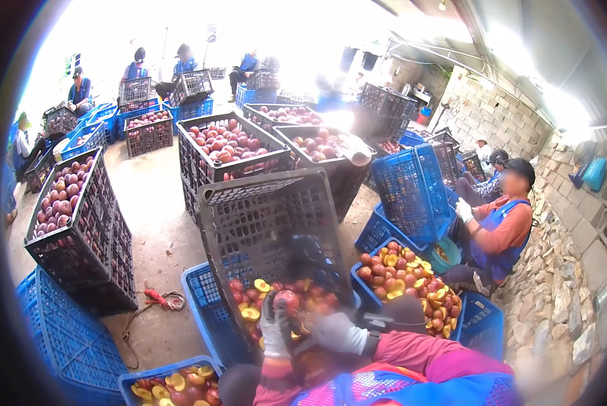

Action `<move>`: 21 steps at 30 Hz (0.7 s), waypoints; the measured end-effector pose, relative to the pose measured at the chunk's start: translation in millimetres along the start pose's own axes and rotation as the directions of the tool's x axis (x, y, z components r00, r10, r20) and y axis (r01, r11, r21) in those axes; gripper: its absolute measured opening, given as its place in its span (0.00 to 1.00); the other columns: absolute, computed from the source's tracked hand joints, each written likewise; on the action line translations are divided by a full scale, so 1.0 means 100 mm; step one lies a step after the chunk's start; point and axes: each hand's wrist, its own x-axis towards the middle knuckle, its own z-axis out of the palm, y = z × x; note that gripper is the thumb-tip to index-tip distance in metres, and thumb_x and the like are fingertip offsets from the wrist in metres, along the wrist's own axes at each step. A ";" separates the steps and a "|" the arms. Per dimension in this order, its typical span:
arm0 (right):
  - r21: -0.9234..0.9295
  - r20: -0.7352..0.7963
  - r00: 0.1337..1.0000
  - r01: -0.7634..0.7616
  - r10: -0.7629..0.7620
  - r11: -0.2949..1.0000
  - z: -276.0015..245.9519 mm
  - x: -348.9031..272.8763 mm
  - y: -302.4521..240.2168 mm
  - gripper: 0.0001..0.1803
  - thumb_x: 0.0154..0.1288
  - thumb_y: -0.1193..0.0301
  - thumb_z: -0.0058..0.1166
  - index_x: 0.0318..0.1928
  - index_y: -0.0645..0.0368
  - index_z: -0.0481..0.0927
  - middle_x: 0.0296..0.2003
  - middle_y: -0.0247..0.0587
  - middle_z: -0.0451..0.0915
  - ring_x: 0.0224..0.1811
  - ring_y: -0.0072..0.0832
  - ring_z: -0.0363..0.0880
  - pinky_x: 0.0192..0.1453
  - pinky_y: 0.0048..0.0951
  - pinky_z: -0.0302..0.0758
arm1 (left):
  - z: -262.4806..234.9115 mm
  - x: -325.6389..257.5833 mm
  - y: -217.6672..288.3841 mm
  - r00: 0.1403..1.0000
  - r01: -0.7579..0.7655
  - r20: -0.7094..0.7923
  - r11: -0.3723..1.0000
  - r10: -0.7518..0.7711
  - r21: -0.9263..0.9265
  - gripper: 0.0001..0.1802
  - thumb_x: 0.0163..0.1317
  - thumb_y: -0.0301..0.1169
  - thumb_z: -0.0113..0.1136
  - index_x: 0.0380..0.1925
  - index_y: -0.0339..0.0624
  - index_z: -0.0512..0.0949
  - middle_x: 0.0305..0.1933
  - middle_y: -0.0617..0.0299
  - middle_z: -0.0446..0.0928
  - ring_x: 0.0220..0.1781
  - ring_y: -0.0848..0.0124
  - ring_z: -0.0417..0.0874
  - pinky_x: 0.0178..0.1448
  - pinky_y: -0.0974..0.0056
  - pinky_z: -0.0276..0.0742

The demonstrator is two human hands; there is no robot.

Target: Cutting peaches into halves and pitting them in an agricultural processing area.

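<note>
My left hand [275,330], in a grey-white glove, is closed around a red plum-like fruit [287,300], with its fingers and thumb gripping the sides. Close beside it, my gloved right hand [341,333] is curled shut near the fruit. Whatever sits in its fingers is blurred and hidden. Beneath both hands lies a tilted black crate [271,203], its open side toward me. Whole red fruit and cut halves with yellow flesh [251,314] lie in its lower part.
Right of me, a blue crate [361,277] holds many cut halves; another blue crate [124,386] with halves stands lower left. Black crates of whole fruit [232,145] stand ahead. A red rope [161,298] lies on the floor. A co-worker [506,223] sits at right.
</note>
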 end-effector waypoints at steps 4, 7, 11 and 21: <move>0.034 -0.075 0.997 -0.020 0.023 0.999 0.05 0.02 -0.12 0.15 0.81 0.57 0.57 0.43 0.57 0.78 0.18 0.50 0.78 0.19 0.53 0.81 0.22 0.53 0.74 | -0.08 -0.04 0.06 0.993 -0.106 0.062 0.989 0.099 0.107 0.23 0.80 0.42 0.64 0.67 0.44 0.75 0.37 0.63 0.85 0.28 0.77 0.81 0.26 0.70 0.73; 0.043 -0.091 0.996 -0.013 0.017 0.999 0.07 -0.20 -0.16 0.15 0.81 0.58 0.57 0.44 0.57 0.77 0.18 0.48 0.79 0.19 0.53 0.81 0.22 0.52 0.74 | -0.05 -0.19 0.15 0.977 0.210 0.092 0.941 -0.192 -0.267 0.23 0.80 0.51 0.62 0.60 0.46 0.79 0.38 0.63 0.86 0.29 0.74 0.84 0.27 0.69 0.75; 0.009 -0.123 0.992 0.039 -0.038 0.999 -0.07 -0.42 -0.13 0.14 0.80 0.59 0.58 0.45 0.57 0.77 0.18 0.48 0.79 0.19 0.53 0.81 0.22 0.52 0.75 | 0.01 -0.34 0.16 0.913 0.406 0.186 0.857 -0.364 -0.316 0.24 0.79 0.58 0.59 0.54 0.49 0.81 0.38 0.64 0.87 0.30 0.72 0.85 0.27 0.66 0.75; -0.055 -0.141 0.988 0.052 -0.060 0.997 -0.60 -1.19 0.00 0.17 0.82 0.56 0.54 0.43 0.58 0.77 0.19 0.51 0.81 0.21 0.55 0.83 0.24 0.55 0.76 | 0.44 -0.83 -0.28 0.938 -0.346 0.196 0.789 0.285 0.508 0.28 0.81 0.58 0.56 0.57 0.42 0.80 0.38 0.67 0.81 0.33 0.80 0.80 0.33 0.69 0.76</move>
